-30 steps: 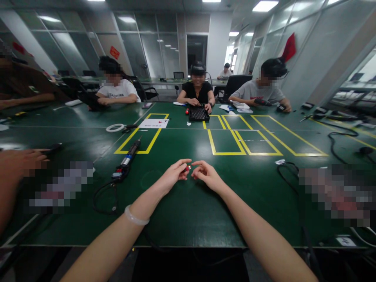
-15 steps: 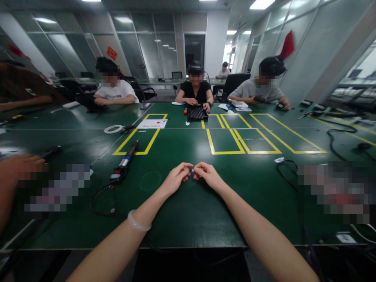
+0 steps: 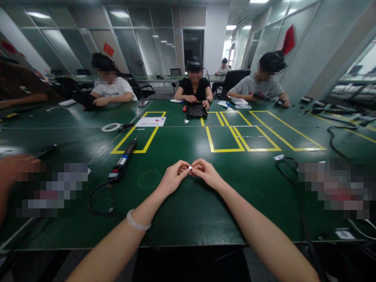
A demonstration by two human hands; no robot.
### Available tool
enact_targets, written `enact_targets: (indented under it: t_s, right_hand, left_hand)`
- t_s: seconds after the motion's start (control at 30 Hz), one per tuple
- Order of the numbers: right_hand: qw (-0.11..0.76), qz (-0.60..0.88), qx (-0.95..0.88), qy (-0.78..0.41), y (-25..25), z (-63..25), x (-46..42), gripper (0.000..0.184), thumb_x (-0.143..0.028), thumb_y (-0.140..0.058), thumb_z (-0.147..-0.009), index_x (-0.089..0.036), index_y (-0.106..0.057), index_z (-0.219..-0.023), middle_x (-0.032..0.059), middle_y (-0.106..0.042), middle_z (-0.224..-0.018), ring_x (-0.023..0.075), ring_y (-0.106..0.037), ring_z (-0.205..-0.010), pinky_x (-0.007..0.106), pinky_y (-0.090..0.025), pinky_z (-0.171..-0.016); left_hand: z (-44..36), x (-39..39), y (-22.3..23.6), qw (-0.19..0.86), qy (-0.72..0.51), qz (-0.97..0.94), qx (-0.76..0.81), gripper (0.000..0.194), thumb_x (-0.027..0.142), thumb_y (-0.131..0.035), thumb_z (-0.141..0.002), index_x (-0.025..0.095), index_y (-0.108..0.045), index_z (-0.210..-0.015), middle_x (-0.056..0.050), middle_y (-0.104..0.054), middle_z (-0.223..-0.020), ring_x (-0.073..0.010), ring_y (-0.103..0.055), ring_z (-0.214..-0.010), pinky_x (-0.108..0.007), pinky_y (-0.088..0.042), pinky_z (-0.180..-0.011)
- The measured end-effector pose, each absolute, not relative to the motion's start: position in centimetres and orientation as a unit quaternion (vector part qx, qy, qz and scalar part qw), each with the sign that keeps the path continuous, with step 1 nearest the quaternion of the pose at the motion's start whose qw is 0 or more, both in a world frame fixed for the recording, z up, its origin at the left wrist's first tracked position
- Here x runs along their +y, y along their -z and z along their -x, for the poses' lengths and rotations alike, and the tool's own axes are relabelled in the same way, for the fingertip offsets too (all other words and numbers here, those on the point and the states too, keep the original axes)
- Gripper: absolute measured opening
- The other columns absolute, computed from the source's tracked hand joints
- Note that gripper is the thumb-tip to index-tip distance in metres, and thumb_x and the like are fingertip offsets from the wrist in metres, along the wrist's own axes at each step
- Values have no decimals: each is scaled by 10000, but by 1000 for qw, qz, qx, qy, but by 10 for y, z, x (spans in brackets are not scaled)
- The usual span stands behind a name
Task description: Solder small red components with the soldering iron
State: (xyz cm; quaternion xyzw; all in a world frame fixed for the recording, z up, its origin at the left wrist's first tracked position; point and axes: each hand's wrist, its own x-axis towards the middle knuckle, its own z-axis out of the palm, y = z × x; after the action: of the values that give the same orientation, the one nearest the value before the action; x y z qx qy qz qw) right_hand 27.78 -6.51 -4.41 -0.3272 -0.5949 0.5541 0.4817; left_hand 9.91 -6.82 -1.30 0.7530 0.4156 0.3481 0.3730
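Left hand and right hand are pinching a small shiny piece over the near table, so I'm judging the fingerwork unfinished.

In the frame's middle, the bright piece is too small to identify, and fingers of the left hand and right hand partly cover it. The bottom edge cuts both forearms. At the left edge, a co-worker's hand is partly blurred into squares. A pixelated object at lower left and a pixelated patch at lower right cannot be recognised. The print on the white sheet, upper left, is too small to read.
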Motion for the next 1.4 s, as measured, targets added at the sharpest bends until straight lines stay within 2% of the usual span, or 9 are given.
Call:
enact_targets:
  t_s: [0.23, 0.43, 0.67, 0.9, 1.2, 1.3, 1.4]
  right_hand:
    - [476, 345, -589, -555, 44, -277, -66, 304, -457, -611, -806, -159, -555, -834, 18, -654, -664, 126, -600, -602, 280, -482, -650]
    - [480, 339, -576, -569, 43, -276, -67, 311, -449, -651, -776, -167, -536, -837, 10, -662, -657, 127, -610, -600, 275, -487, -644]
    - [483, 344, -572, -566, 43, -278, -67, 288, -441, -637, -789, -173, -531, -806, 5, -653, -654, 125, -604, -601, 275, -477, -645]
    - [470, 350, -588, -558, 45, -278, -66, 279, -417, -649, -779, -170, -542, -852, 6, -649, -695, 126, -599, -633, 283, -474, -677]
    - [421, 390, -639, -511, 50, -281, -65, 223, -331, -637, -779, -165, -557, -904, 11, -647, -769, 125, -586, -661, 244, -430, -623]
    - [424, 385, -643, -509, 51, -281, -64, 227, -327, -629, -785, -169, -546, -926, 14, -646, -799, 125, -580, -671, 246, -427, -633]
    - [428, 380, -653, -495, 51, -280, -64, 216, -319, -626, -785, -172, -549, -923, 16, -636, -827, 125, -567, -686, 251, -429, -652]
  left_hand:
    - [-97, -71, 15, 299, -355, -777, 425, 235, 355, -553, -844, 180, -611, -988, -46, -635, -930, -162, -596, -833, -269, -456, -744]
    - [-94, -68, 19, 353, -346, -756, 430, 290, 423, -530, -855, 173, -618, -972, -29, -663, -892, -161, -610, -813, -262, -457, -734]
    - [-95, -64, 22, 437, -356, -717, 410, 300, 414, -476, -884, 148, -606, -931, -37, -661, -831, -141, -601, -737, -264, -472, -726]
    - [-92, -64, 23, 416, -351, -729, 414, 247, 373, -543, -846, 161, -599, -958, -32, -658, -882, -149, -611, -771, -253, -467, -705]
    - [-79, -62, 10, 309, -328, -778, 439, 257, 380, -495, -870, 194, -618, -999, -29, -658, -951, -164, -609, -860, -269, -469, -772]
    - [-52, -48, -2, 233, -344, -778, 471, 292, 408, -469, -883, 197, -619, -1018, -35, -650, -996, -172, -600, -913, -271, -460, -808]
    - [-3, -25, -15, 116, -323, -767, 542, 314, 410, -475, -873, 177, -625, -1021, -53, -642, -986, -180, -594, -878, -282, -455, -799]
